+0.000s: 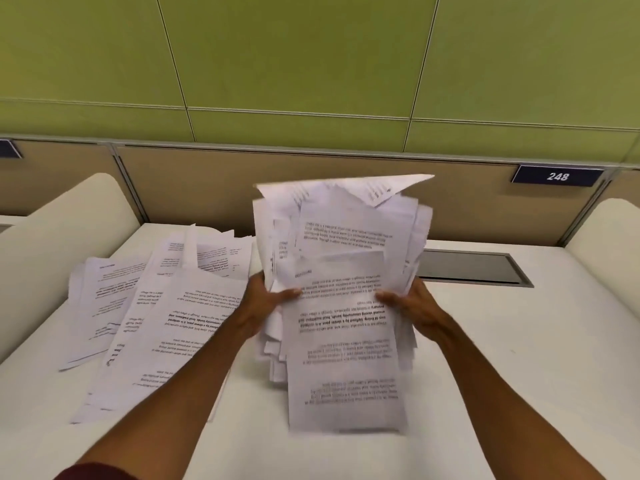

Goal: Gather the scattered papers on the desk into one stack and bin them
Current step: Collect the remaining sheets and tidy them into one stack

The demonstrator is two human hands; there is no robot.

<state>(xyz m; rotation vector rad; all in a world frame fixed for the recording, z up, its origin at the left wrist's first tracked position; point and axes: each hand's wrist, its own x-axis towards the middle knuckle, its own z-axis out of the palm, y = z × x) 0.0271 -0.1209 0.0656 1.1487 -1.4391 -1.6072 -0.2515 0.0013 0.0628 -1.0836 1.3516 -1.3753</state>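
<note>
- Green wall panels (pixel 311 64) and a tan partition (pixel 207 185) carrying a number plate (pixel 557 176) close off the far edge of the white tabletop (pixel 502 341). A grey hatch (pixel 471 268) sits flush towards its far right corner.
- Head view: we hold the bundle of papers (pixel 346 237) raised over the middle of the tabletop. It is ragged, its sheets fanned out of line, and one front sheet hangs towards the near edge.
- Our left grip (pixel 266 299) curls round the bundle's left side, thumb on the front. Our right grip (pixel 412 303) clamps the right side the same way.
- More loose sheets (pixel 166 306) lie overlapping across the tabletop's left half, from the far edge nearly to the near one.
- We judge the paper light, limp and slippery sheet on sheet, so a squeeze at mid-height alone could let the hanging sheets slide out. Tapping the edges square on the tabletop, then gripping both sides low, looks safer.
</note>
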